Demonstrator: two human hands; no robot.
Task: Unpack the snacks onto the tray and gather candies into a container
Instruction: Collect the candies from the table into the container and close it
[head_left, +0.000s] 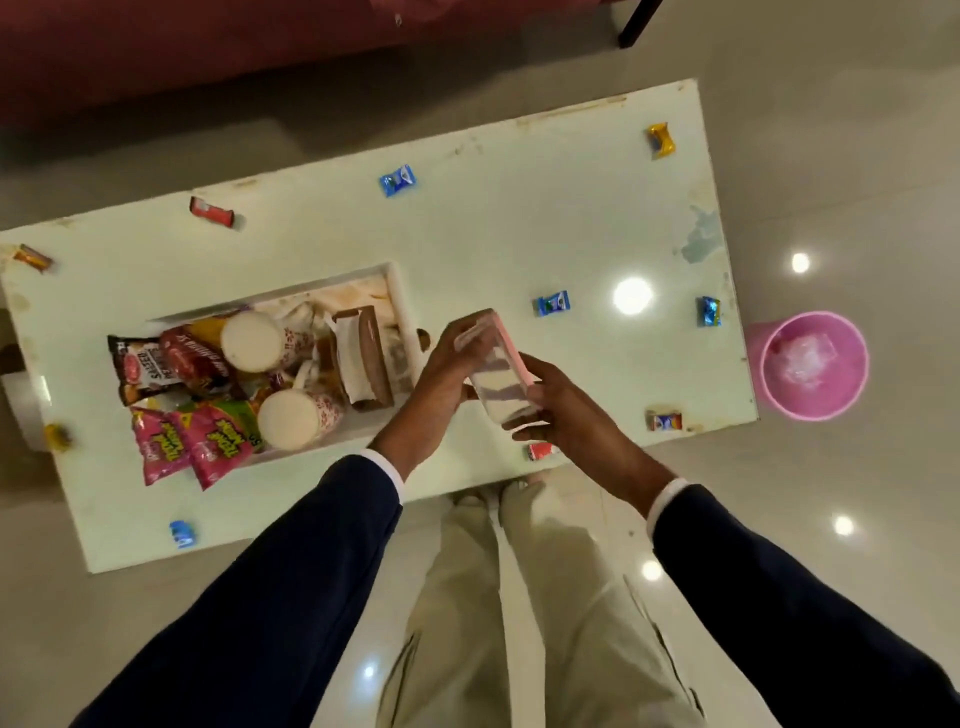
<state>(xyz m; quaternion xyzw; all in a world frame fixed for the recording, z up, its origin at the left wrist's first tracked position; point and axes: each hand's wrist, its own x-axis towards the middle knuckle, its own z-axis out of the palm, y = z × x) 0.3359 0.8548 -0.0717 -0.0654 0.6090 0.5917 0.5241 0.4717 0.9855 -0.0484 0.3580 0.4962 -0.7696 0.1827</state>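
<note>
Standing over a pale rectangular table (519, 234), a person holds a clear rectangular plastic container with a pink lid (501, 371) above it, left hand (452, 358) and right hand (563, 410) both wrapped around it. Left of the container, a white tray (400, 291) holds snack packets and paper cups. Small wrapped candies lie scattered across the table, such as a blue one (397, 180).

a pink bucket (813, 365) is seen on the glossy tiled floor (857, 156), just beside the right end of the white table (519, 228), with something pale and crumpled lying inside it. a dark red sofa (208, 52) is set beyond the table's far edge. a dark furniture leg (638, 23) is planted on the floor at the top of the view.
</note>
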